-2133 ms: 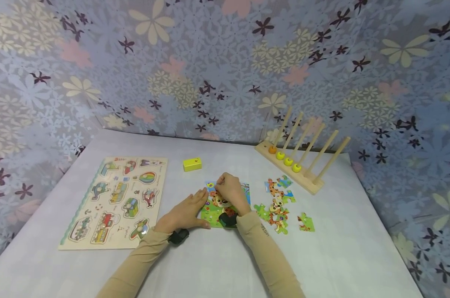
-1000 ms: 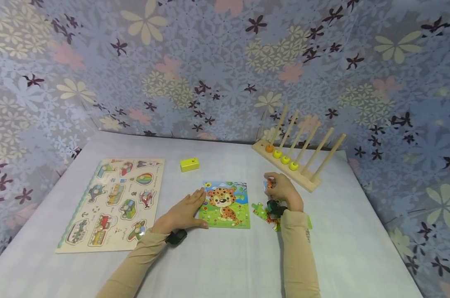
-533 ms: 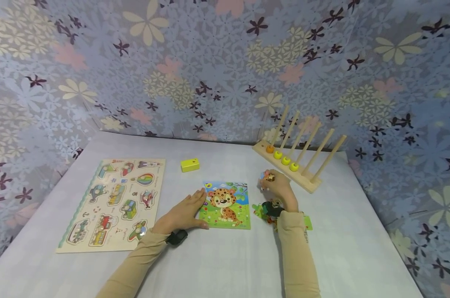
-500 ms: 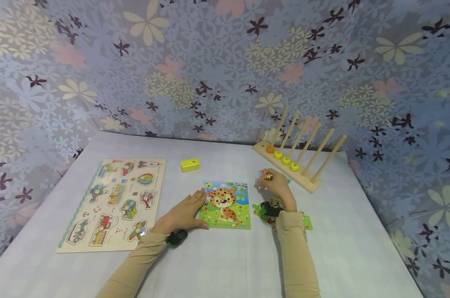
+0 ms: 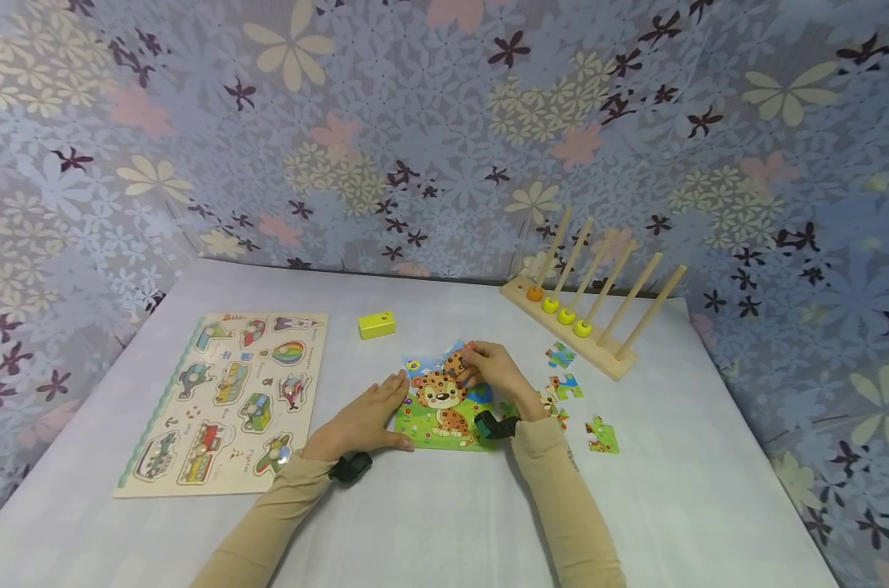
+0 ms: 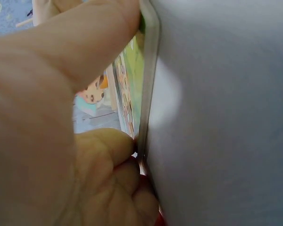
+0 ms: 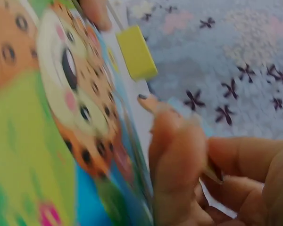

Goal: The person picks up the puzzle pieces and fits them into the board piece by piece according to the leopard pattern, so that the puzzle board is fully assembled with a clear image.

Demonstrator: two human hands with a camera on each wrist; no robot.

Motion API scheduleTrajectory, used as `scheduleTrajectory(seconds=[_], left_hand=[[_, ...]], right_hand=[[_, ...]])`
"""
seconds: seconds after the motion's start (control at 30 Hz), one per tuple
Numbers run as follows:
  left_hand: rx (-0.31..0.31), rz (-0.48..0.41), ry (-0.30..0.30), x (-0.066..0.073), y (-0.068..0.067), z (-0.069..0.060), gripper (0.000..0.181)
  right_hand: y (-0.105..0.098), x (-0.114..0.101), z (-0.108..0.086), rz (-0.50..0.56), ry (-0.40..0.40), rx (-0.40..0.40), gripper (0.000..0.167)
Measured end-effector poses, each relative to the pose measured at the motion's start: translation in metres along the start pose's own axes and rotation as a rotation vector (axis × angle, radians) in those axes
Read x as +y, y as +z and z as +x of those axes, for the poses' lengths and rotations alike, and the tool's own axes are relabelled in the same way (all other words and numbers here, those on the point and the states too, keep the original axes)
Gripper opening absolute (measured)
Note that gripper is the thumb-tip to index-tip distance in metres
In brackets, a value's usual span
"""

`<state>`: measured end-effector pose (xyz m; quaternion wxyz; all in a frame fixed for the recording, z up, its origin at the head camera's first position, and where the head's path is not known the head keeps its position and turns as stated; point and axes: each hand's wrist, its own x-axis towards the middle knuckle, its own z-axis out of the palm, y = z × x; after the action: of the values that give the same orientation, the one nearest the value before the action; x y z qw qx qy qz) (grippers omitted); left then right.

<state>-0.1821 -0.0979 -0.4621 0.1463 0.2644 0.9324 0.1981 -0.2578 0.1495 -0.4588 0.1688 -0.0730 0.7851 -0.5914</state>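
A square leopard picture board (image 5: pixel 422 420) lies flat at the middle of the table. My left hand (image 5: pixel 359 420) lies along its left side, fingers extended, touching the edge with fingertips and thumb; the left wrist view shows the thumb (image 6: pixel 99 33) against the board's rim. Above the board's upper part, my right hand (image 5: pixel 494 369) pinches a jigsaw piece (image 5: pixel 453 361) with orange leopard spots and blue. In the right wrist view that piece (image 7: pixel 151 102) is partly hidden by blurred fingers. Loose jigsaw pieces (image 5: pixel 602 437) lie to the right, some behind the right wrist.
A yellow block (image 5: pixel 377 325) stands behind the board. At back right is a wooden peg rack (image 5: pixel 562 322) with an orange bead and several yellow ones. A large vehicle puzzle board (image 5: pixel 216 425) lies on the left. Flowered cloth (image 5: pixel 415 163) hangs behind the table.
My right hand went from the board to the pieces at right, took up a spotted jigsaw piece and carried it left over the board. My left hand stays at the board's edge.
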Motion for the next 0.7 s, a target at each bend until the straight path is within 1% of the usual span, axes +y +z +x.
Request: scheduleTrajectory(seconds=[0.07, 0.13, 0.3, 0.4, 0.47, 0.53, 0.63, 0.7], left_hand=[[-0.001, 0.0, -0.002, 0.0, 0.0, 0.0, 0.102], [0.002, -0.003, -0.001, 0.0, 0.0, -0.001, 0.102], [0.004, -0.005, 0.0, 0.0, 0.0, -0.001, 0.102], [-0.002, -0.001, -0.005, -0.001, 0.0, -0.001, 0.102], [0.001, -0.005, -0.001, -0.001, 0.0, 0.0, 0.102], [0.001, -0.008, 0.0, -0.001, 0.0, 0.0, 0.102], [0.004, -0.013, 0.003, -0.001, 0.0, 0.001, 0.102], [0.004, -0.011, 0.001, -0.001, 0.001, 0.001, 0.102]], right_hand=[[0.007, 0.0, 0.0, 0.013, 0.012, 0.005, 0.029], [0.013, 0.001, 0.0, 0.01, 0.027, 0.027, 0.029], [0.025, 0.003, 0.0, -0.052, 0.031, 0.138, 0.015], [0.03, 0.002, -0.001, -0.118, 0.017, 0.197, 0.021], [0.033, 0.0, -0.002, -0.158, 0.01, 0.212, 0.025], [0.034, -0.001, -0.003, -0.221, 0.007, 0.221, 0.024], [0.034, -0.001, -0.003, -0.329, 0.011, 0.236, 0.019], [0.033, -0.001, -0.003, -0.401, 0.019, 0.242, 0.02]])
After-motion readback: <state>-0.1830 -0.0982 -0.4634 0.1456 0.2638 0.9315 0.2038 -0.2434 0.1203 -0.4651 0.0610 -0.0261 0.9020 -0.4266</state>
